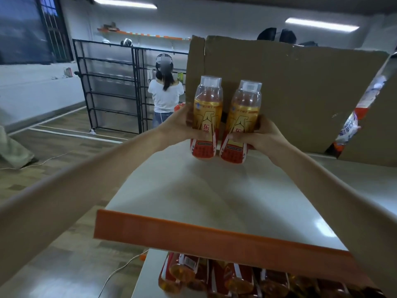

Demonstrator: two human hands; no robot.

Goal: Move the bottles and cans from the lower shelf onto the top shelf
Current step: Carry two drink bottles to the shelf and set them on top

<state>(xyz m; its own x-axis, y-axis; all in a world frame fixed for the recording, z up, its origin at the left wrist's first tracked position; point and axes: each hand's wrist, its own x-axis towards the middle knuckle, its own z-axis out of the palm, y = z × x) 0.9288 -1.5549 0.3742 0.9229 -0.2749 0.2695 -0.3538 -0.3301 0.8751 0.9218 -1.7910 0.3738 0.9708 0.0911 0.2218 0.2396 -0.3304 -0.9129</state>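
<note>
Left hand [182, 123] and right hand [261, 136] each clasp one clear plastic amber-drink bottle [207, 117] [242, 123] — upright, side by side, at the white top shelf's [214, 190] rear against the brown cardboard sheet [300, 87], probably saving front room.

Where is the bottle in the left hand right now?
In the head view, the left bottle stands at the back of the top shelf, gripped by the left hand, beside the right bottle, before the cardboard.

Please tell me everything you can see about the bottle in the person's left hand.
The left bottle is clear plastic with a clear cap, holding amber drink, with a yellow and red label. It stands upright at the back of the top shelf, in front of the cardboard. The left hand grips its middle. The other bottle stands close beside it; contact is unclear.
</note>
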